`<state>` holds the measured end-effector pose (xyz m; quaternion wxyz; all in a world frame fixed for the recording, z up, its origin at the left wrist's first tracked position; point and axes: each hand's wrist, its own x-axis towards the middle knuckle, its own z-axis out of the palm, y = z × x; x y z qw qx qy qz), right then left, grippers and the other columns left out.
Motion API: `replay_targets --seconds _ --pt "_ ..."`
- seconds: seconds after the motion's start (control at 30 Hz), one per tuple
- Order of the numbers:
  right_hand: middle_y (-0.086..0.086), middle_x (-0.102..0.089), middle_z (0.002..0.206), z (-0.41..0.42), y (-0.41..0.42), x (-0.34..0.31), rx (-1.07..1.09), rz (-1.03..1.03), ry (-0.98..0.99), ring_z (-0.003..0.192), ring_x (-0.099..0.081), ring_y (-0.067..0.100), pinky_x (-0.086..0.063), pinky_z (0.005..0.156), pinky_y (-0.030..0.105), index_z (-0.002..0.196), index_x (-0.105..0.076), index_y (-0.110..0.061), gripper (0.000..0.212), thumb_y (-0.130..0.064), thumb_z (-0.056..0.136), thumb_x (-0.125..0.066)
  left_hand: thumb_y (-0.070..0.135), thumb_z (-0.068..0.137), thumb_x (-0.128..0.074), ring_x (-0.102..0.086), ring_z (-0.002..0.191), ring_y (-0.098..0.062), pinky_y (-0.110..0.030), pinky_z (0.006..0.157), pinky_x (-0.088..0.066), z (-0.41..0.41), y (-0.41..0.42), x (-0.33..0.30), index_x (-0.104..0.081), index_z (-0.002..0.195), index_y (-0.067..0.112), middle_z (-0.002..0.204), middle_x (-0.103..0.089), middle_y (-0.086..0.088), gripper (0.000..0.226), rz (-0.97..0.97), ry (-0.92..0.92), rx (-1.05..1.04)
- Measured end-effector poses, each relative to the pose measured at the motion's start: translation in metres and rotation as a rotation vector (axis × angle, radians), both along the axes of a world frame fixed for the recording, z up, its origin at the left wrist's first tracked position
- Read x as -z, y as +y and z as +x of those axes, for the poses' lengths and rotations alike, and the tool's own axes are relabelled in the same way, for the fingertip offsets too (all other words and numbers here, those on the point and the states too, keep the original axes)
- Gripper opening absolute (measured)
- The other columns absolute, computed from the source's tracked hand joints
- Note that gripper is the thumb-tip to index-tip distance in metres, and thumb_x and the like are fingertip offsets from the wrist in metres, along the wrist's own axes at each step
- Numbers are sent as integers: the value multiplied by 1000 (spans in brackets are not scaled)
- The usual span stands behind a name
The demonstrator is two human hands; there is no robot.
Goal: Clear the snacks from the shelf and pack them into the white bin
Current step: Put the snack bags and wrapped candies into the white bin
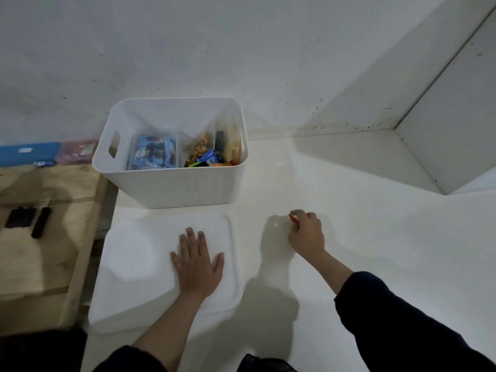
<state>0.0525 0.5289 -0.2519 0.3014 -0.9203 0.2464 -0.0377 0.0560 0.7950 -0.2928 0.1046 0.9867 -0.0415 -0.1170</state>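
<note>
Hiding most of a red snack [294,218], right hand [307,233] fingers clench it; left hand [198,261] flat.

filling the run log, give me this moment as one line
left hand: flat on lid | right hand: pinching small red snack on shelf | bin: open, partly packed

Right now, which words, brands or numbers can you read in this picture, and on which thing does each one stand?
No text can be read for certain.
Blue snack packets in the white bin: white print, too blurred.
Blue wrapper in the bin: print too small.
Red item pinched by the right hand: mostly hidden.
Blue box by the wall: white label, unreadable.
</note>
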Motion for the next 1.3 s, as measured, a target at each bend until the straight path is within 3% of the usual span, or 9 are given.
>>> replay_targets --seconds 0.17,0.3,0.43,0.57,0.63,0.8,0.97,1.17,1.3 --pt "-4 -65 105 41 42 -77 -35 289 -584 79 -60 9 -50 73 22 115 -56 -15 25 -12 89 -58 61 83 -20 -16 145 -37 -65 108 -18 2 -1 0 -29 147 8 158 -15 -16 83 -3 2 -11" --pt "5 -55 107 88 76 -135 -187 252 -746 77 -54 3 -48 69 17 107 -59 -10 24 -11 84 -65 63 80 -17 -11 146 -35 -64 109 -13 5 -1 1 -21 149 11 159 -8 -13 87 -23 50 -6" --pt "12 -59 98 123 97 -148 -362 129 -619 85 -56 18 -45 73 25 97 -64 -4 15 -11 84 -63 63 79 -24 -25 142 -38 -68 104 -22 6 0 3 -32 146 9 156 -19 -16 86 -73 80 -8" --pt "11 -61 105 115 98 -136 -365 117 -607 101 -57 26 -39 80 19 101 -64 -5 16 -10 87 -58 71 67 -3 7 147 -27 -57 114 -3 11 0 -8 -1 151 19 159 13 -7 99 -35 132 -35" --pt "12 -59 105 94 99 -122 -271 112 -668 101 -55 27 -34 83 14 103 -64 -6 19 -10 87 -55 70 74 -15 11 147 -24 -54 115 0 13 2 -13 2 151 21 159 17 -4 93 -73 140 -56" --pt "12 -58 109 18 117 -53 -211 28 -516 102 -53 31 -38 93 26 113 -58 -4 32 -13 83 -52 42 92 -48 -13 146 -24 -43 118 -14 13 19 -23 -31 145 12 160 -12 -7 64 -206 7 -72" --pt "11 -42 132 -45 138 -4 -262 169 124 123 -42 30 -41 94 37 134 -41 -9 46 -21 91 -51 33 90 -52 -20 143 -32 -52 115 -16 -12 66 -28 -39 140 11 156 -22 -11 56 -171 -110 -307" --pt "13 -44 130 -67 151 0 -234 147 171 123 -41 31 -41 97 37 135 -40 -6 48 -20 90 -52 36 89 -53 -15 141 -40 -53 112 -21 -43 130 -29 -30 143 7 154 -16 -22 66 -134 -35 -630" --pt "14 -46 131 -68 160 -7 -197 161 177 125 -42 33 -40 97 38 136 -41 -8 49 -21 90 -52 44 84 -58 -23 135 -41 -50 108 -30 -48 147 -27 -32 141 9 148 -22 -23 71 -162 55 -676"
